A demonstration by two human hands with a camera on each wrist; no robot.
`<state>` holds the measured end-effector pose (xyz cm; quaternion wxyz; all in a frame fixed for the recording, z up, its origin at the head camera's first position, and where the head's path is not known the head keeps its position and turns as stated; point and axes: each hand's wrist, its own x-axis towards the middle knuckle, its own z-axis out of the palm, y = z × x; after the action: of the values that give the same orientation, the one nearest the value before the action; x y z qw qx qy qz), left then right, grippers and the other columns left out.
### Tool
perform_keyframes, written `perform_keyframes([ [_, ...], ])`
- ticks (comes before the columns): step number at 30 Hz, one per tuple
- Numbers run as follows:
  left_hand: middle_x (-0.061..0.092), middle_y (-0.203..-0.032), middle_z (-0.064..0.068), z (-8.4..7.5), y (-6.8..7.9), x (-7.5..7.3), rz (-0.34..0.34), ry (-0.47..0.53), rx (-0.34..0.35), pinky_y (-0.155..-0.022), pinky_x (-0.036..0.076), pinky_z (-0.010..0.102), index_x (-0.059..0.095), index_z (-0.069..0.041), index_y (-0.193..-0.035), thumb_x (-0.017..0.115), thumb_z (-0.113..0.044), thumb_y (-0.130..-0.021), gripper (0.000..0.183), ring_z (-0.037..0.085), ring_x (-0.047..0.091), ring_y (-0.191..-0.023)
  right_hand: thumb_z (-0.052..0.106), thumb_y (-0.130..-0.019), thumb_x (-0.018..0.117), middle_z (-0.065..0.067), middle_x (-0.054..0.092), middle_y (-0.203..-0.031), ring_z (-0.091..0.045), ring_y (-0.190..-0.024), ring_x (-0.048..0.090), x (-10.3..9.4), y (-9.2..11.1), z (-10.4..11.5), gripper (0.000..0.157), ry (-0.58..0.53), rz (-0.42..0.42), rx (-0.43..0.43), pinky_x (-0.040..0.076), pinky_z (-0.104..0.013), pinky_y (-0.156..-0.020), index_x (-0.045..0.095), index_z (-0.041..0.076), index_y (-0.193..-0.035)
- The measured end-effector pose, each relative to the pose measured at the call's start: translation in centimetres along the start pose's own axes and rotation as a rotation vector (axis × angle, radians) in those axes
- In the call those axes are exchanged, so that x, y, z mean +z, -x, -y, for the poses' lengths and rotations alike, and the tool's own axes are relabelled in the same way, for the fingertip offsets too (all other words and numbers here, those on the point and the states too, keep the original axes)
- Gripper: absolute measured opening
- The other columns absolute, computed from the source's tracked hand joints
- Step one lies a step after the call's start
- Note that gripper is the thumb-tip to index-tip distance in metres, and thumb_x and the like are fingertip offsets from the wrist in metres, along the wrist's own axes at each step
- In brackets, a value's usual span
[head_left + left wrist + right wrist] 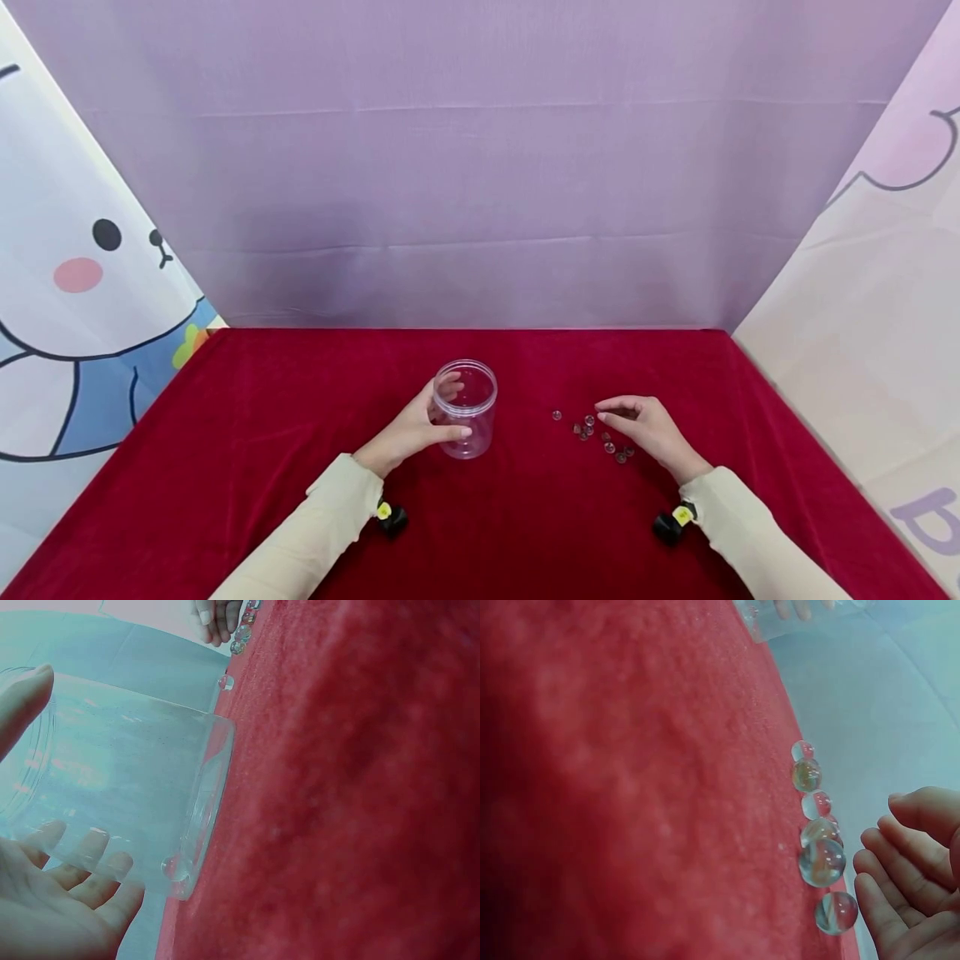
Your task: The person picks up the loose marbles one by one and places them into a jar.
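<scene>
My left hand (416, 429) grips a clear plastic jar (480, 429) from its left side, thumb at the front and fingers round the back. The jar stands upright with its mouth uncovered. Low inside it, the left wrist view shows a round glassy marble (172, 867). To the right, several clear glass marbles (823, 862) lie scattered on the red cloth, some with coloured swirls. My right hand (647, 423) hovers at their right edge, fingers slightly bent and thumb apart from them. Nothing shows between those fingers in the right wrist view.
Red velvet cloth (517, 533) covers the table. One marble (557, 415) lies apart from the others, on the side towards the jar. Behind the table hangs a lilac curtain (480, 208), with printed cartoon sheets on both sides.
</scene>
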<state>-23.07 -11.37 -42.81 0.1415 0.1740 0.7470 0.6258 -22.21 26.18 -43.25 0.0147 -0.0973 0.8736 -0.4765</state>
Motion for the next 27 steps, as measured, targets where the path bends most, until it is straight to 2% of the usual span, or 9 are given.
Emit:
perform_keyframes([
  [9, 0.035, -0.147, 0.011, -0.02, -0.04, 0.01, -0.007, 0.011, 0.000, -0.106, 0.031, 0.051, 0.027, -0.018, -0.146, 0.077, -0.019, -0.078, 0.085, 0.032, 0.035, -0.133, 0.017, -0.086, 0.069, -0.011, 0.069, -0.105, -0.008, -0.079, 0.059, 0.38, -0.42, -0.06, 0.027, 0.028, 0.016, -0.033, 0.049, -0.023, -0.065, 0.069, 0.003, -0.109],
  [15, 0.034, -0.147, 0.010, -0.03, 0.09, -0.01, -0.010, 0.007, -0.005, -0.104, 0.035, 0.050, 0.025, -0.016, -0.147, 0.077, -0.020, -0.078, 0.087, 0.031, 0.036, -0.132, 0.015, -0.087, 0.068, -0.011, 0.069, -0.104, -0.006, -0.075, 0.058, 0.60, -0.64, 0.12, 0.025, 0.062, 0.032, -0.047, 0.047, -0.022, -0.061, 0.069, 0.002, -0.108],
  [21, 0.034, -0.148, 0.011, -0.02, 0.10, 0.00, -0.005, 0.011, -0.005, -0.105, 0.034, 0.051, 0.024, -0.015, -0.147, 0.077, -0.018, -0.079, 0.086, 0.032, 0.036, -0.132, 0.014, -0.087, 0.067, -0.012, 0.069, -0.105, -0.008, -0.068, 0.053, 0.81, -0.81, 0.22, 0.025, 0.072, 0.050, -0.041, 0.045, -0.022, -0.055, 0.069, 0.001, -0.108],
  [27, 0.034, -0.147, 0.012, 0.09, 0.04, -0.01, -0.007, 0.008, 0.000, -0.106, 0.032, 0.052, 0.024, -0.014, -0.147, 0.076, -0.017, -0.079, 0.086, 0.031, 0.036, -0.133, 0.012, -0.087, 0.067, -0.012, 0.069, -0.104, -0.006, -0.073, 0.057, 0.98, -0.99, 0.17, 0.022, 0.081, 0.054, -0.056, 0.046, -0.021, -0.059, 0.070, 0.002, -0.107],
])
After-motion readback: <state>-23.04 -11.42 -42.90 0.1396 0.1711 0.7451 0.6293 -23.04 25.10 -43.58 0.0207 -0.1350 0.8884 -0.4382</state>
